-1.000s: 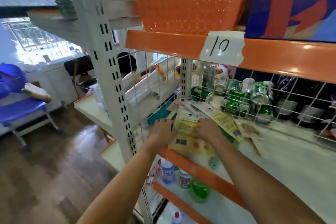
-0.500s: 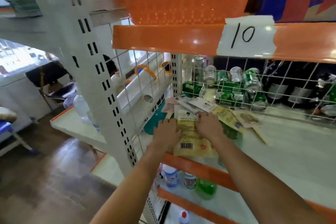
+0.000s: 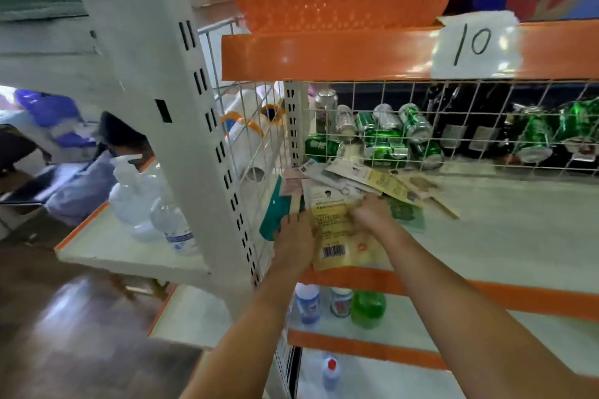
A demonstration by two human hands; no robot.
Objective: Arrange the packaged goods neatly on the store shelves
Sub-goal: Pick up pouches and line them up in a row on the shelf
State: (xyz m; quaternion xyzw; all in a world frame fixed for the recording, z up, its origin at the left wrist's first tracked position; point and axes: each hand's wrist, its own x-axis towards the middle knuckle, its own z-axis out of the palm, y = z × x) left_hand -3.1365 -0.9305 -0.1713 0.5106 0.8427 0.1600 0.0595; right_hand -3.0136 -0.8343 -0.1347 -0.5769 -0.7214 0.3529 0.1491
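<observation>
Holding: white shelf (image 3: pixel 505 230) carries a pile of flat packets at its left end
Yellow packet (image 3: pixel 343 236): atop the pile, at the orange front lip
Left hand (image 3: pixel 293 238): fingers curled on its left edge
Right hand (image 3: pixel 372 212): pinching its right edge

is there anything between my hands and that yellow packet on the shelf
No. Both hands are already on the yellow packet: the left hand is at its left edge, the right hand on its upper right part. Other packets lie just behind it toward the wire mesh.
</observation>
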